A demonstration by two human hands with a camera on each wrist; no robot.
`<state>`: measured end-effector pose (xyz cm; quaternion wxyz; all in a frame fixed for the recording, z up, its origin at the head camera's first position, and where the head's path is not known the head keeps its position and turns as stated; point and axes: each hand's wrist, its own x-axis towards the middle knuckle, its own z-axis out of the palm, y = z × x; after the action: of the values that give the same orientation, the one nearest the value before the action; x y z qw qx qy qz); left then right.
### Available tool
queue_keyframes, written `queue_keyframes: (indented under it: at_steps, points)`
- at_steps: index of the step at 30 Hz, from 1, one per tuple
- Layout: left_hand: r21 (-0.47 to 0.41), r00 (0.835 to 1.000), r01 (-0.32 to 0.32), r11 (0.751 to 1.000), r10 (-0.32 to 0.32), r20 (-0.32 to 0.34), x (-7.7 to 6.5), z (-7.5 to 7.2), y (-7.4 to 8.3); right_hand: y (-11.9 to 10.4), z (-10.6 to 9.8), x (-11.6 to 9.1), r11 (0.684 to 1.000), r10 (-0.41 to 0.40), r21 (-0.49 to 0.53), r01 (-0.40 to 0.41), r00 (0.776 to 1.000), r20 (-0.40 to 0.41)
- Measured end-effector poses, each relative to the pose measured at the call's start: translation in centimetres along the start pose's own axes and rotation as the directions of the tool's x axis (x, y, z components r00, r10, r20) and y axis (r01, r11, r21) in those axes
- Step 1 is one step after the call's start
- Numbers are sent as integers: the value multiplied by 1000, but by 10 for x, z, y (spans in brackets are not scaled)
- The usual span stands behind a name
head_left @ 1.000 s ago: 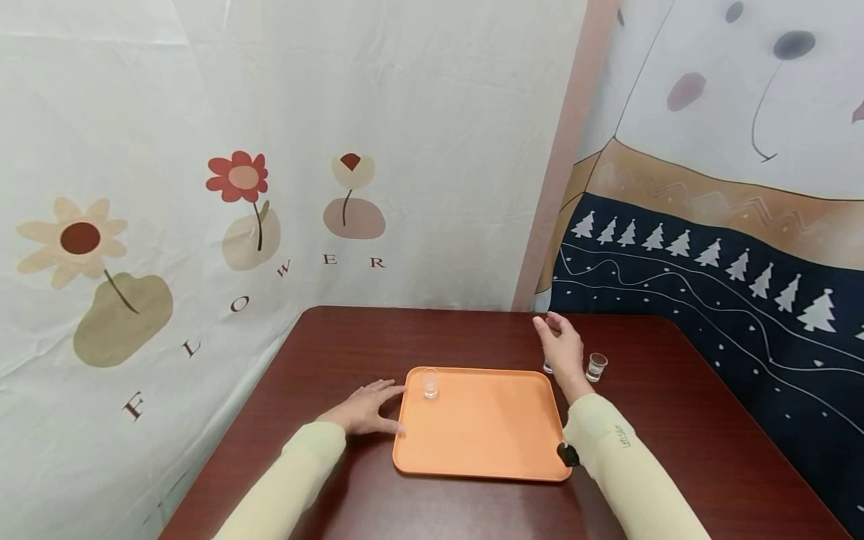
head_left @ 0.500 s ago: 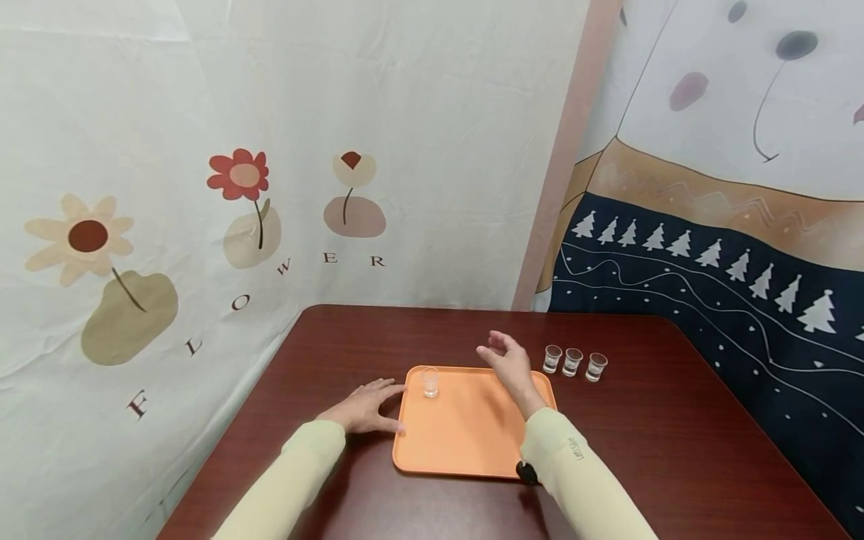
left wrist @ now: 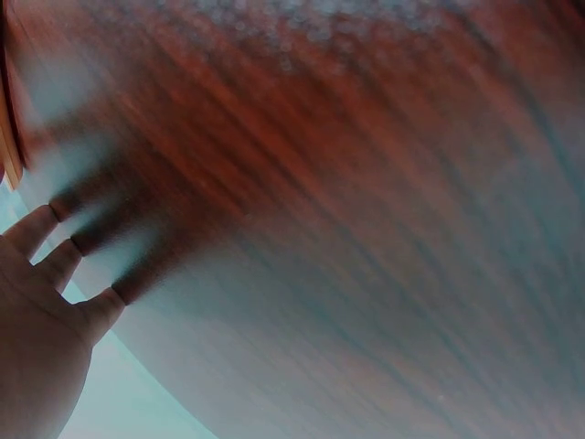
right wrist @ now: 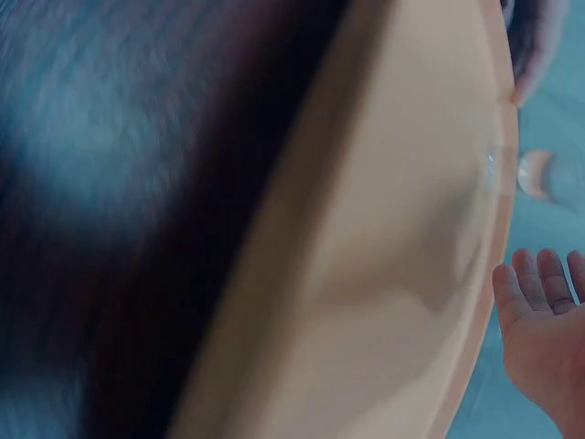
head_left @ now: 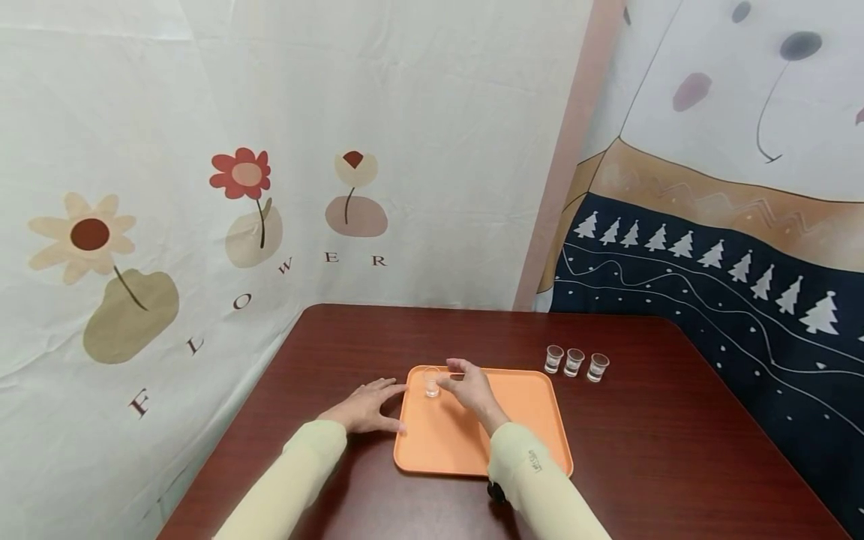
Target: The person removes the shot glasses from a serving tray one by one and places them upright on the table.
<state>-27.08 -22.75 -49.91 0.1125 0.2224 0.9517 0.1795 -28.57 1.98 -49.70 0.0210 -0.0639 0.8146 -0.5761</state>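
Note:
A small clear shot glass [head_left: 432,387] stands at the far left corner of an orange tray [head_left: 513,435]. Just right of that glass is my right hand [head_left: 474,391], over the tray with thumb and fingers parted. In the right wrist view a gap shows between the fingers of the right hand [right wrist: 547,334] and the shot glass [right wrist: 532,176]. My left hand [head_left: 364,409] lies spread at the tray's left edge, its thumb and forefinger at the rim. The left wrist view shows the left hand's spread fingers [left wrist: 59,265] against the dark red tabletop.
Three more shot glasses stand in a row behind the tray's right corner: a left one [head_left: 553,360], a middle one [head_left: 574,363] and a right one [head_left: 597,368]. Printed cloth [head_left: 439,150] hangs behind the dark red table [head_left: 648,435].
My right hand has moved left from beside the row of shot glasses, across the tray, to the glass on it. The left hand and the shot glasses have stayed put.

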Motion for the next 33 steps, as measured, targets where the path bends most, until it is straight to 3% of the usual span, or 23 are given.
queue_keyframes:
  at_steps: [6, 17, 33]
  points:
    - [2, 1000, 0, 1000, 0, -3, 1, 0, 0, 1, 15, -1, 1000, -5, -24, 6, 1000, 26]
    - [-14, 1000, 2, 1000, -2, -5, 2, 0, 1, 0, 23, 0, 995, -33, -93, 30, 999, -28]
    - [-11, 1000, 4, 1000, -4, -8, 1, 0, 1, -3, -10, 4, 991, -101, -97, 93, 992, -79]
